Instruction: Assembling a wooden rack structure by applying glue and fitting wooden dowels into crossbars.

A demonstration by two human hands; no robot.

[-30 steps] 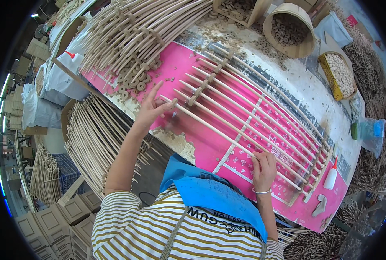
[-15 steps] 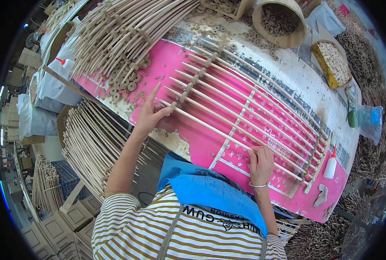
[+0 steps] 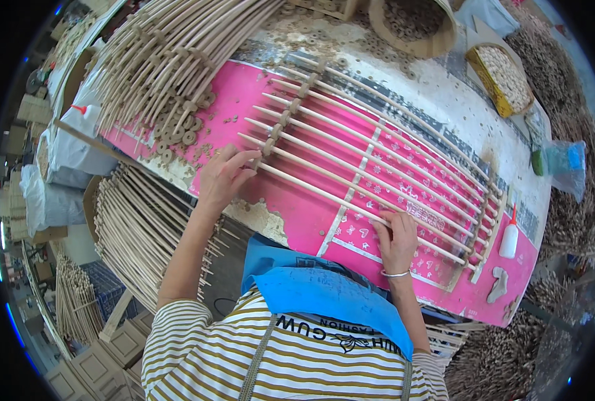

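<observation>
Several pale wooden rods (image 3: pixel 324 155) lie side by side on a pink sheet (image 3: pixel 297 220). Near their left ends, a row of small brown wooden rings (image 3: pixel 285 120) runs across them; another row (image 3: pixel 483 212) crosses near their right ends. My left hand (image 3: pixel 222 179) has its fingers closed at the left end of the nearest rod (image 3: pixel 311 191), hiding its tip. Further right along that rod, my right hand (image 3: pixel 398 242) pinches it between thumb and fingers.
Bundled rods (image 3: pixel 177 60) rest at the back left beside loose rings (image 3: pixel 184 128). A tub of rings (image 3: pixel 411 23) and a yellow box of pale pieces (image 3: pixel 501 77) stand at the back. A glue bottle (image 3: pixel 509 237) and a grey-white object (image 3: pixel 497 284) lie at right.
My left fingers, stretched out before, have curled in at the rod's end. My right hand stays on the same rod. The whole view has shifted slightly.
</observation>
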